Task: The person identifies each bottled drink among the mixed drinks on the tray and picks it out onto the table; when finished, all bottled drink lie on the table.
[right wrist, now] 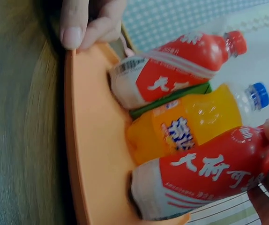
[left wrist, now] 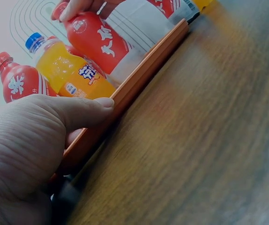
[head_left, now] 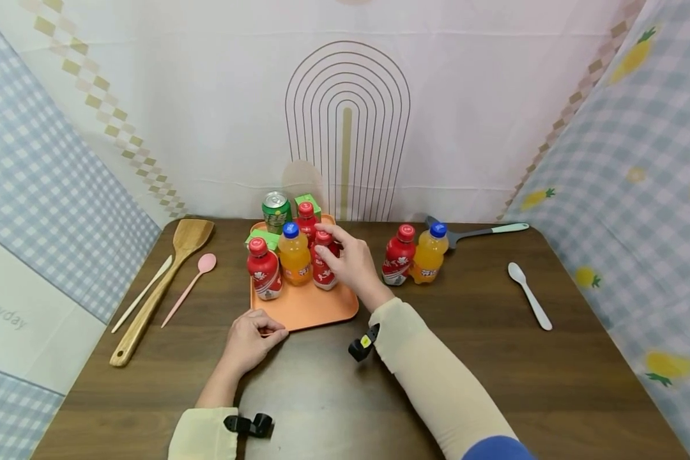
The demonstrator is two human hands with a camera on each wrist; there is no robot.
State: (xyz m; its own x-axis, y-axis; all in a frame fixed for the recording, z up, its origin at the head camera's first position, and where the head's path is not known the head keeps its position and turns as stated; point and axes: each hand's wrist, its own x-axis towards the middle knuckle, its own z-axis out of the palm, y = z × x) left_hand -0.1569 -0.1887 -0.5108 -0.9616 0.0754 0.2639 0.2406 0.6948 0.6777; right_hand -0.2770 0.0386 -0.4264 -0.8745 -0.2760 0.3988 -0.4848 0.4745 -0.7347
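Note:
An orange tray (head_left: 307, 313) lies on the table. My left hand (head_left: 250, 342) pinches the tray's near-left rim, thumb on top in the left wrist view. My right hand (head_left: 353, 263) holds a red drink bottle (head_left: 324, 273) around its upper part; it stands upright at the tray's right side, its base on or just above the tray. Beside it on the tray stand an orange soda bottle (head_left: 295, 259) with a blue cap and another red bottle (head_left: 264, 275). Behind are a third red bottle (head_left: 306, 217), a green can (head_left: 276, 214) and partly hidden green boxes (head_left: 270, 239).
Right of the tray stand a red bottle (head_left: 398, 255) and an orange soda bottle (head_left: 429, 254), with a grey-headed spatula (head_left: 474, 233) behind. A white spoon (head_left: 530, 296) lies far right. On the left lie a wooden spatula (head_left: 161, 287), a pink spoon (head_left: 190, 287) and a thin pale stick (head_left: 142, 294).

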